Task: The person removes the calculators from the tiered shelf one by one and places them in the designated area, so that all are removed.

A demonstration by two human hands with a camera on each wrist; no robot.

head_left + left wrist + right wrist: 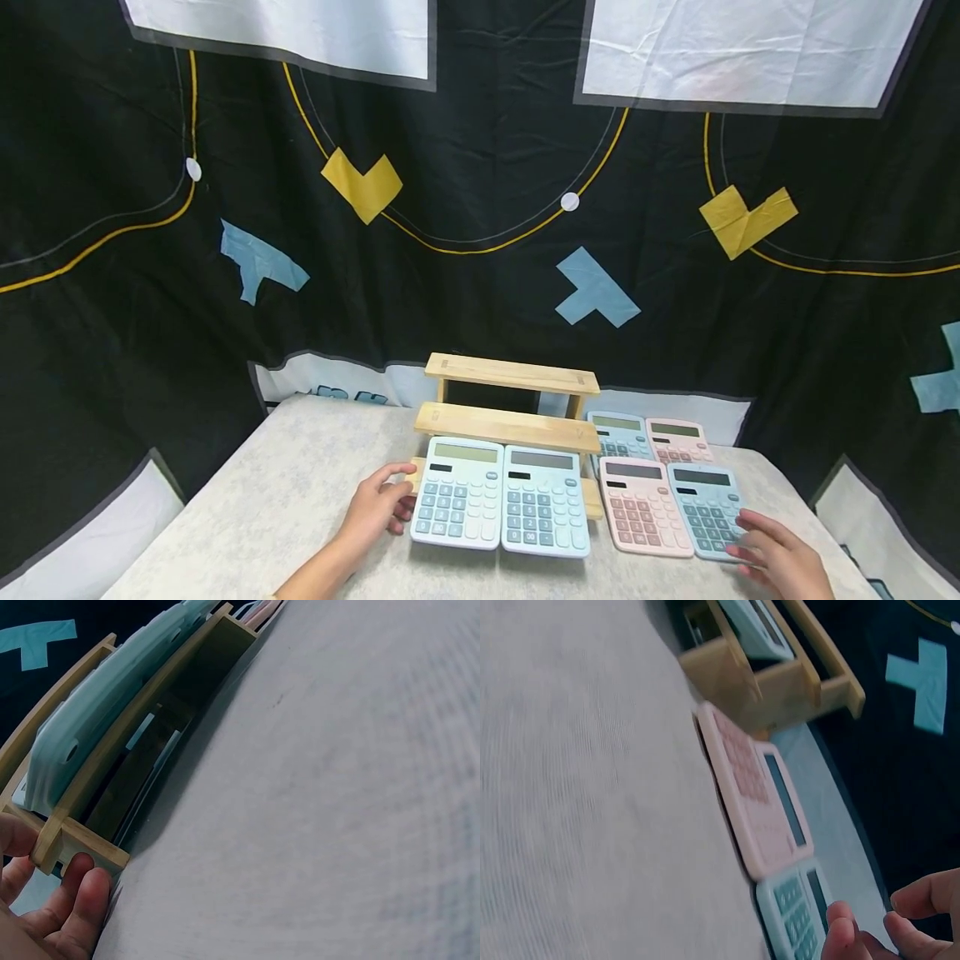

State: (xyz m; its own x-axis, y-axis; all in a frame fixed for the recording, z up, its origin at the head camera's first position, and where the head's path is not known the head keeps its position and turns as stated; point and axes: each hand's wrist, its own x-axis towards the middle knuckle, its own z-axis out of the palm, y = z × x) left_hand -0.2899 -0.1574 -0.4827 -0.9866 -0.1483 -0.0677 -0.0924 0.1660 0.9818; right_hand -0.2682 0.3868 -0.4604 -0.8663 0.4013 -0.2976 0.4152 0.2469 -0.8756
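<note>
A stepped wooden stand (506, 425) bears two light blue calculators side by side, a left calculator (457, 493) and a right calculator (546, 502), leaning back on its front tier. My left hand (373, 504) is at the stand's left end, its fingers curled about the wooden corner (94, 844). On the table to the right, a pink calculator (647, 507) and a blue calculator (705, 510) lie side by side. My right hand (783, 554) is at the blue one's right edge, fingers loosely bent and fingertips overlapping its keys, the thumb apart from it.
Behind that pair lie another blue calculator (617, 429) and another pink calculator (678, 437), close to the stand's right end. A pale mottled cloth covers the table (315, 442). A black patterned curtain (465, 308) hangs behind the table.
</note>
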